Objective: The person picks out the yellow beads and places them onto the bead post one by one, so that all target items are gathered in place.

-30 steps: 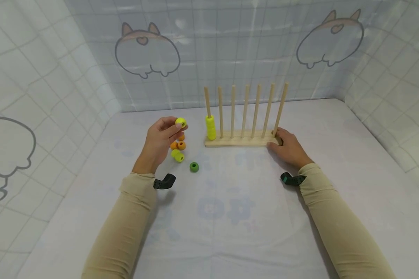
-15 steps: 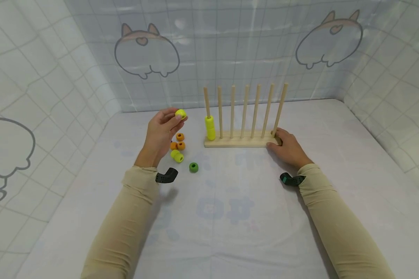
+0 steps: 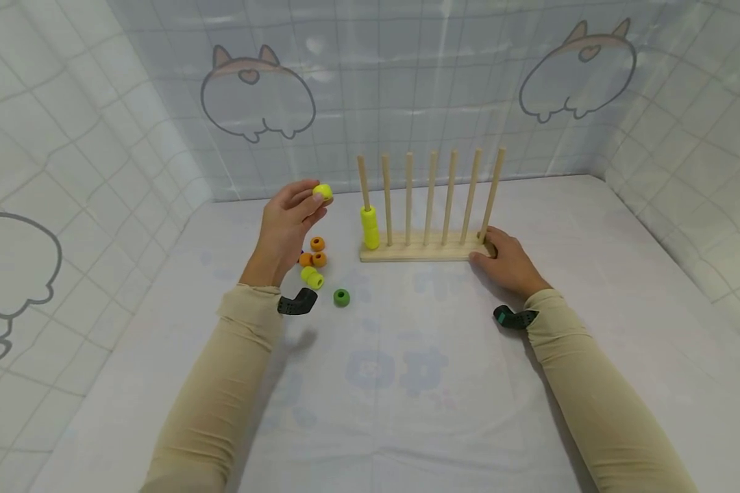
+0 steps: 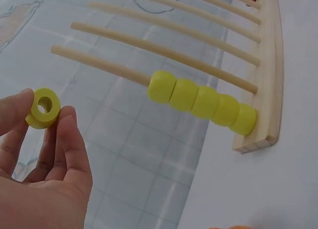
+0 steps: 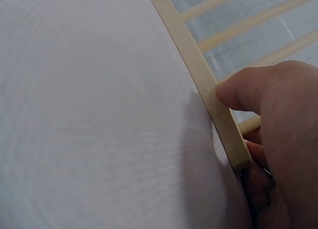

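My left hand (image 3: pixel 286 222) pinches a yellow bead (image 4: pixel 45 108) between thumb and fingertips, its hole facing the left wrist camera. The bead is up in the air, left of the leftmost peg (image 4: pixel 99 65) and apart from it. That peg carries a stack of several yellow beads (image 4: pixel 203 102) at its lower end; the other pegs are bare. The pegs stand upright in a wooden base (image 3: pixel 416 253). At the base's right end, my right hand (image 3: pixel 510 261) grips it, with the thumb on the front edge and fingers behind, partly hidden in the right wrist view.
Loose beads lie on the white cloth below my left hand: orange beads (image 3: pixel 318 259), yellow beads (image 3: pixel 312 277) and a green bead (image 3: pixel 342 297). A dark bead is mostly hidden by the left hand. A tile-patterned curtain (image 3: pixel 376 89) stands behind the rack.
My left hand has risen with the yellow bead and moved slightly farther away, uncovering an orange bead below. The right hand keeps its hold on the base.
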Demonstrator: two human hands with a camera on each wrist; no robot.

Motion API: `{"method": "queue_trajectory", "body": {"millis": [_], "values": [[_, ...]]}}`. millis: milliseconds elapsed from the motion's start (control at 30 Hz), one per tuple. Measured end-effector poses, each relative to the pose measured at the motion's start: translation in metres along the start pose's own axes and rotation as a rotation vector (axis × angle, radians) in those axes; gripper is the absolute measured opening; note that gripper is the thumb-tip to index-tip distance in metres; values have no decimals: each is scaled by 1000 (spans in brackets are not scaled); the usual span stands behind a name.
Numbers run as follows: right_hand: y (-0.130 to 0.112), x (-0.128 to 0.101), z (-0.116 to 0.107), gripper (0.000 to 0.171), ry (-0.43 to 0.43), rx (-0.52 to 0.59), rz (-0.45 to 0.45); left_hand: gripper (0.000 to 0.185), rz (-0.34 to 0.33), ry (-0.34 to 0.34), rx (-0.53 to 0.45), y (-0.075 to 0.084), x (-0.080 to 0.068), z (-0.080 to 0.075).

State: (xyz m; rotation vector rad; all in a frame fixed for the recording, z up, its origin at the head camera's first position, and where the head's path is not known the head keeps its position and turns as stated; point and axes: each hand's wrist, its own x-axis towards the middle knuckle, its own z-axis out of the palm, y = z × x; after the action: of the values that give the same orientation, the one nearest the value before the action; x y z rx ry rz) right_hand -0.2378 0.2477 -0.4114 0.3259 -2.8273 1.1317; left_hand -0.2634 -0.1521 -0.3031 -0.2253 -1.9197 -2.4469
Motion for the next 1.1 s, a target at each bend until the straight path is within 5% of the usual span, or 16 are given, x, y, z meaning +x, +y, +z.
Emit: {"method": "queue_trajectory", "body": {"millis": [633, 1100], "values": [[2, 0, 1, 47, 6, 7, -10, 34, -8, -41, 6, 8, 8, 17], [1, 0, 1, 49, 11, 10, -22, 42, -9, -94, 191, 13, 11, 22]]}}
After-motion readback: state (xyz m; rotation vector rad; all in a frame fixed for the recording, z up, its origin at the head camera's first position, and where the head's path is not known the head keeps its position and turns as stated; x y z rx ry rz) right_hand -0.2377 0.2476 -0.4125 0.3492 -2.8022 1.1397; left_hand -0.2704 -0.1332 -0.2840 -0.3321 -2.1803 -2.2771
